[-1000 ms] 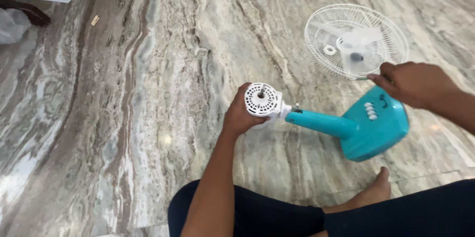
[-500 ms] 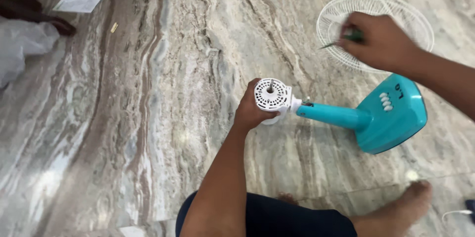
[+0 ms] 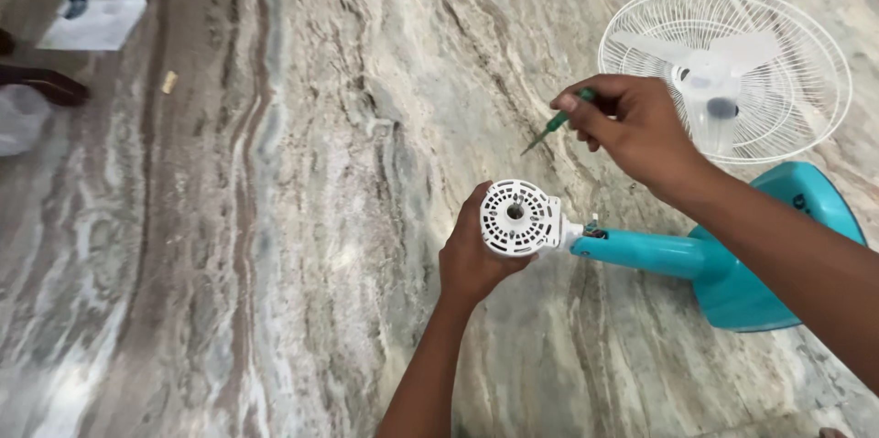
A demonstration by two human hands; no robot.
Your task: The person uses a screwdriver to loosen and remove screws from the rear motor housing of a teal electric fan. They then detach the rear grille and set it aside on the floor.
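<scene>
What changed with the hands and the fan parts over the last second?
The right hand lifted off the teal fan base with a green screwdriver and brought it toward the white motor housing. The left hand kept its grip on that housing; the grille stayed lying on the floor.

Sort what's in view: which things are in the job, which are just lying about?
In hand:
- white motor housing, gripped by left hand
- teal fan stand joined to it
- green screwdriver, in right hand

Lying about:
- white fan guard with blades
- papers
- clear plastic bag
</scene>
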